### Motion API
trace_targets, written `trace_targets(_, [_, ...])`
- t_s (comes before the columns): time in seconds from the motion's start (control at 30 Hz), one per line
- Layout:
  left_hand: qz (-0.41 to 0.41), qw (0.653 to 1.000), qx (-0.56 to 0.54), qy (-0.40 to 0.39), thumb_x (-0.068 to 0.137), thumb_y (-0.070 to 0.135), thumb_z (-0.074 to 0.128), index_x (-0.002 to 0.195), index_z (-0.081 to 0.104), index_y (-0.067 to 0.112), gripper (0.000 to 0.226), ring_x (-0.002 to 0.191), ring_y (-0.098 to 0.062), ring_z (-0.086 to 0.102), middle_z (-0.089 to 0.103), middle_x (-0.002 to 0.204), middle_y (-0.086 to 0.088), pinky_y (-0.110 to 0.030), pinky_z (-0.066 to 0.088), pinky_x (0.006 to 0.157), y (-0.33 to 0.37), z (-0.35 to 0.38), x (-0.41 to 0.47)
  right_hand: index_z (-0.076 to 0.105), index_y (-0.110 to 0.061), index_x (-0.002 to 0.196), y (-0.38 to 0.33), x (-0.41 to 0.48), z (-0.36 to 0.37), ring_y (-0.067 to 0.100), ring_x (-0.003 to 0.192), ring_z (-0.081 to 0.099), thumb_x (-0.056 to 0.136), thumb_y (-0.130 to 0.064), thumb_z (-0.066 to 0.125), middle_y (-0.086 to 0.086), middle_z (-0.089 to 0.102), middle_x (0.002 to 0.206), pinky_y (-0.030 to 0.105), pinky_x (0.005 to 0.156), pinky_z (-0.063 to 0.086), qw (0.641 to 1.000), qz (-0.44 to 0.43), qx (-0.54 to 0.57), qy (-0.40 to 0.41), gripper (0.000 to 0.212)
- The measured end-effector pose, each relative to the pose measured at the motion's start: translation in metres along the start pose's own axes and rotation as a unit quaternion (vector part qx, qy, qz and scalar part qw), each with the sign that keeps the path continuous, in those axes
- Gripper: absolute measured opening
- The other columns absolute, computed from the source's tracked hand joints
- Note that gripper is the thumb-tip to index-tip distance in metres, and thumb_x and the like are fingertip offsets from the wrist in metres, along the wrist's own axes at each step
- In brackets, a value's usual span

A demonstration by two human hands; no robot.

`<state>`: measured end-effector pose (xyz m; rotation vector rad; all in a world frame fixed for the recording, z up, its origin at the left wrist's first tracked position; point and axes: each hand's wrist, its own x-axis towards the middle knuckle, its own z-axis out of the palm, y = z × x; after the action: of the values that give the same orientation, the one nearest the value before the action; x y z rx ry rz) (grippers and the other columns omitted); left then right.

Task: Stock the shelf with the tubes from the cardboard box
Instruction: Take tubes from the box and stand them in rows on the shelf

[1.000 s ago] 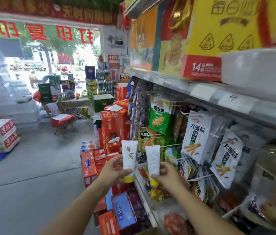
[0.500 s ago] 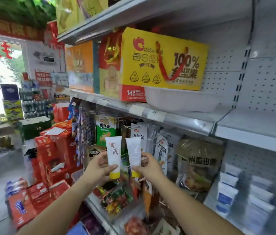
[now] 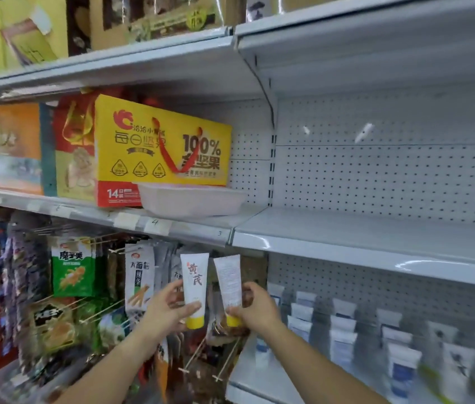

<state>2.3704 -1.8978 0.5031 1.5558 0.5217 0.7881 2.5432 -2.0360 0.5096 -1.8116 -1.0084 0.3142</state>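
Observation:
My left hand (image 3: 169,309) grips a white tube (image 3: 193,284) with a yellow cap and red characters, held cap down. My right hand (image 3: 255,309) grips a second white tube (image 3: 229,279) of the same kind, its printed back facing me. Both tubes stand upright side by side in front of hanging snack bags. To the right, the lower white shelf (image 3: 248,386) carries several rows of white and blue tubes (image 3: 341,342) standing on their caps. The cardboard box is out of view.
A bare white shelf board (image 3: 376,240) with a pegboard back runs above the tube rows. To its left stand a yellow gift box (image 3: 160,147) and a white plastic basin (image 3: 192,199). Snack bags (image 3: 73,269) hang on hooks at the lower left.
The view has swung right and upward, from the shop floor and doorway to the shelves. Both hands kept their tubes and now hold them next to the shelf of tubes.

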Motion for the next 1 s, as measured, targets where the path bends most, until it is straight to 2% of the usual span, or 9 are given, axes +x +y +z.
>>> trace_targets(0.1, [-0.003, 0.999, -0.02, -0.03, 0.082, 0.003, 0.077, 0.121, 0.058, 0.025, 0.048, 0.092, -0.02, 0.072, 0.071, 0.11, -0.003, -0.034, 0.06, 0.062, 0.008, 0.043, -0.009, 0.054, -0.025, 0.11, 0.019, -0.017, -0.039, 0.007, 0.09, 0.063, 0.075, -0.016, 0.083, -0.003, 0.067, 0.111, 0.009, 0.067, 0.05, 0.999, 0.007, 0.008, 0.03, 0.046])
trace_targets(0.27, [0.008, 0.998, -0.017, -0.068, 0.082, 0.0, 0.075, 0.113, 0.059, 0.025, 0.044, 0.085, -0.018, 0.074, 0.075, 0.1, 0.0, -0.038, 0.061, 0.062, 0.012, 0.127, -0.026, 0.058, -0.021, 0.107, 0.055, -0.054, -0.113, 0.004, 0.082, 0.064, 0.075, -0.014, 0.082, -0.008, 0.064, 0.093, 0.012, 0.063, 0.051, 0.997, 0.024, 0.008, 0.069, 0.041])
trace_targets(0.33, [-0.003, 0.996, -0.028, -0.089, 0.081, -0.004, 0.074, 0.115, 0.06, 0.021, 0.044, 0.085, -0.023, 0.074, 0.075, 0.099, -0.003, -0.045, 0.061, 0.062, 0.011, 0.16, -0.031, 0.059, -0.022, 0.104, 0.071, -0.068, -0.143, 0.007, 0.083, 0.065, 0.074, -0.016, 0.082, -0.008, 0.065, 0.092, 0.015, 0.064, 0.053, 0.996, 0.03, 0.006, 0.089, 0.039])
trace_targets(0.43, [-0.012, 0.993, -0.028, -0.112, 0.079, -0.003, 0.078, 0.117, 0.062, 0.021, 0.047, 0.092, -0.032, 0.072, 0.073, 0.105, -0.01, -0.055, 0.06, 0.068, 0.009, 0.209, -0.034, 0.058, -0.021, 0.104, 0.095, -0.091, -0.187, 0.007, 0.082, 0.065, 0.074, -0.012, 0.082, -0.007, 0.067, 0.094, 0.011, 0.064, 0.051, 0.993, 0.049, 0.006, 0.111, 0.039])
trace_targets(0.53, [-0.004, 0.99, -0.034, -0.137, 0.08, -0.003, 0.077, 0.12, 0.061, 0.018, 0.047, 0.094, -0.031, 0.071, 0.071, 0.107, -0.013, -0.053, 0.061, 0.068, 0.01, 0.261, -0.042, 0.06, -0.018, 0.106, 0.116, -0.116, -0.231, 0.007, 0.083, 0.067, 0.073, -0.013, 0.083, -0.003, 0.07, 0.098, 0.022, 0.073, 0.057, 0.987, 0.063, 0.003, 0.147, 0.04])
trace_targets(0.7, [-0.005, 0.985, -0.047, -0.168, 0.078, -0.002, 0.079, 0.12, 0.059, 0.017, 0.05, 0.092, -0.028, 0.071, 0.07, 0.108, -0.009, -0.052, 0.061, 0.067, 0.014, 0.345, -0.061, 0.06, -0.018, 0.109, 0.146, -0.162, -0.303, 0.008, 0.085, 0.067, 0.074, -0.011, 0.083, -0.003, 0.07, 0.099, 0.01, 0.063, 0.05, 0.978, 0.08, 0.001, 0.193, 0.043])
trace_targets(0.8, [-0.004, 0.98, -0.056, -0.191, 0.079, -0.003, 0.077, 0.12, 0.058, 0.016, 0.05, 0.096, -0.032, 0.07, 0.071, 0.109, -0.009, -0.054, 0.06, 0.07, 0.019, 0.394, -0.075, 0.06, -0.018, 0.109, 0.161, -0.196, -0.35, 0.001, 0.08, 0.063, 0.074, -0.012, 0.083, -0.008, 0.068, 0.093, 0.01, 0.066, 0.052, 0.972, 0.084, -0.009, 0.22, 0.042])
trace_targets(0.93, [-0.002, 0.972, -0.064, -0.227, 0.081, -0.007, 0.073, 0.125, 0.053, 0.012, 0.052, 0.096, -0.025, 0.067, 0.067, 0.111, -0.008, -0.044, 0.062, 0.062, 0.027, 0.467, -0.098, 0.057, -0.022, 0.106, 0.185, -0.246, -0.413, 0.001, 0.075, 0.06, 0.075, -0.014, 0.083, -0.013, 0.062, 0.085, 0.015, 0.066, 0.053, 0.959, 0.1, -0.029, 0.263, 0.042])
trace_targets(1.0, [0.004, 0.967, -0.067, -0.244, 0.081, -0.006, 0.073, 0.125, 0.054, 0.011, 0.051, 0.095, -0.024, 0.067, 0.067, 0.114, -0.01, -0.044, 0.061, 0.064, 0.028, 0.504, -0.11, 0.056, -0.021, 0.106, 0.197, -0.27, -0.443, -0.001, 0.075, 0.059, 0.077, -0.012, 0.082, -0.01, 0.063, 0.089, 0.01, 0.062, 0.05, 0.953, 0.112, -0.034, 0.278, 0.041])
